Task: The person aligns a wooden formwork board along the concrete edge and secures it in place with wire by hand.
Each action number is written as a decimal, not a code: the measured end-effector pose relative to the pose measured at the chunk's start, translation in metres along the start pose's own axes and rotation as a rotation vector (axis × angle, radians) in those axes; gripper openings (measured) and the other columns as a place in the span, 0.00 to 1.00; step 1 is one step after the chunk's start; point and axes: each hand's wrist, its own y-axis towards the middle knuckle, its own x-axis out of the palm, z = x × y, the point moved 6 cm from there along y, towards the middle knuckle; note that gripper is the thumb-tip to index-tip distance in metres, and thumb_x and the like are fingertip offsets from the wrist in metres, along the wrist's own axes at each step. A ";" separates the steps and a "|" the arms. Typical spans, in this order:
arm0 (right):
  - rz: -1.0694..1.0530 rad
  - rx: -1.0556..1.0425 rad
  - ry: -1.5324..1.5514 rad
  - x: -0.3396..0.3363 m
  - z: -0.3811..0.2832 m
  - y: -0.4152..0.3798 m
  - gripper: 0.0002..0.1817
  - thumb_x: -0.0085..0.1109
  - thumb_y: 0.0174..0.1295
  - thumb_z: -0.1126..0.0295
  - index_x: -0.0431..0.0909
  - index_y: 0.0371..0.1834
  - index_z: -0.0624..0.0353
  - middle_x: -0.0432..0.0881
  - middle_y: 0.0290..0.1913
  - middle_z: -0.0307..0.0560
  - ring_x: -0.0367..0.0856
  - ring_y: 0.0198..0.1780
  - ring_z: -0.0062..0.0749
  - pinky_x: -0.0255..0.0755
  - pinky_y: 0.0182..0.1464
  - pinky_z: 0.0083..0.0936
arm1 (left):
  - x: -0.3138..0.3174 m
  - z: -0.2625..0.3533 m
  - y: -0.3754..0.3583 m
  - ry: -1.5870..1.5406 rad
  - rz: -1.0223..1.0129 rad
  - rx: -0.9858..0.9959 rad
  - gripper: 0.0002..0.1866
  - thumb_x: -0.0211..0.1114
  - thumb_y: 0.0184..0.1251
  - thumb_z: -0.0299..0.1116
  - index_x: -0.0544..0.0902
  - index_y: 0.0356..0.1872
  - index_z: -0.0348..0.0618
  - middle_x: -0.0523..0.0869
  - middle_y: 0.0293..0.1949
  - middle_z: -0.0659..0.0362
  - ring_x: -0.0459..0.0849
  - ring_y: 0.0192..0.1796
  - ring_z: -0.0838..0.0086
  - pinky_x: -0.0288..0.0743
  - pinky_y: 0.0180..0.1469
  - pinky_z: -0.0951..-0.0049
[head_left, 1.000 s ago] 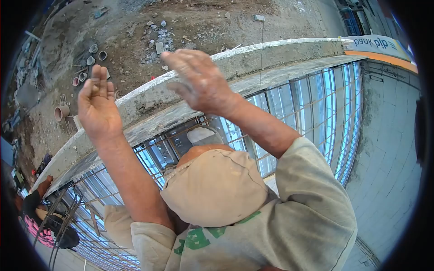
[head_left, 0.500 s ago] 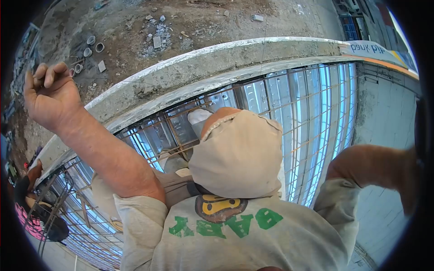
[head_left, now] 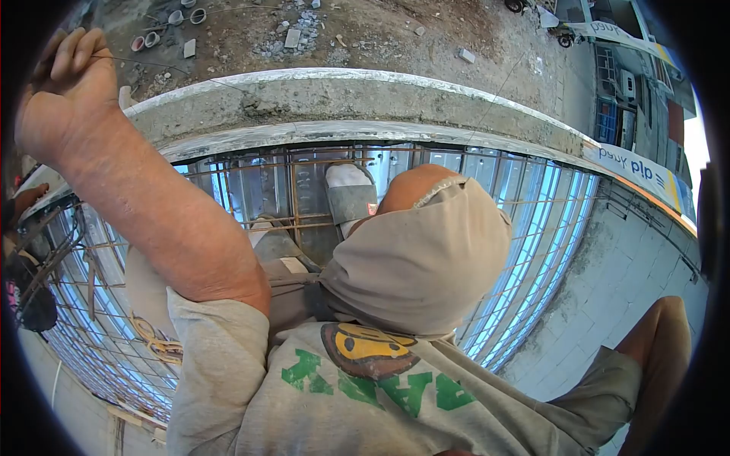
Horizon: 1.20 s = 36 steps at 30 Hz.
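My left hand (head_left: 72, 99) is raised at the upper left, its fingers curled in toward the palm. A thin dark wire (head_left: 144, 64) runs from those fingers to the right, over the ground below the wall. My right arm (head_left: 665, 342) is bent at the right edge, and its hand is out of sight. Below me, my foot in a white sock and grey sandal (head_left: 351, 196) is among rusty reinforcing bars (head_left: 294, 190) above ribbed metal decking (head_left: 468, 171). My bent knee (head_left: 426, 251) is in the middle of the view.
A concrete ledge (head_left: 342, 99) curves across the front, with dirt ground (head_left: 380, 30), rubble and several buckets (head_left: 198, 16) beyond it. Another person's hand (head_left: 30, 199) shows at the left edge, near dark bent rods. A block wall (head_left: 608, 266) stands right; a yellowish coil (head_left: 156, 342) lies left.
My left hand has moved up and left, its fingers more curled. My right arm has swung lower, taking the hand out of view. The view has shifted to show more on the right.
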 end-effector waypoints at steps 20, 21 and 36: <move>0.187 -0.088 0.375 0.093 0.058 0.023 0.16 0.47 0.70 0.69 0.73 0.55 0.68 0.81 0.39 0.49 0.78 0.29 0.24 0.72 0.31 0.16 | 0.019 0.088 -0.100 0.368 0.015 -0.043 0.14 0.48 0.75 0.36 0.70 0.26 0.44 0.74 0.30 0.60 0.71 0.33 0.73 0.67 0.42 0.69; 0.235 -0.104 0.376 0.094 0.060 0.028 0.16 0.47 0.70 0.69 0.73 0.55 0.68 0.81 0.39 0.49 0.78 0.29 0.24 0.72 0.31 0.16 | 0.015 0.080 -0.100 0.372 0.034 -0.054 0.15 0.48 0.76 0.37 0.73 0.27 0.44 0.78 0.31 0.59 0.74 0.34 0.71 0.70 0.43 0.68; 0.338 0.035 -0.009 0.020 0.076 -0.041 0.15 0.45 0.71 0.70 0.74 0.52 0.68 0.81 0.38 0.48 0.77 0.27 0.24 0.71 0.28 0.14 | 0.038 -0.030 -0.040 0.460 -0.223 -0.197 0.16 0.48 0.76 0.38 0.79 0.35 0.38 0.84 0.46 0.49 0.75 0.60 0.56 0.63 0.67 0.53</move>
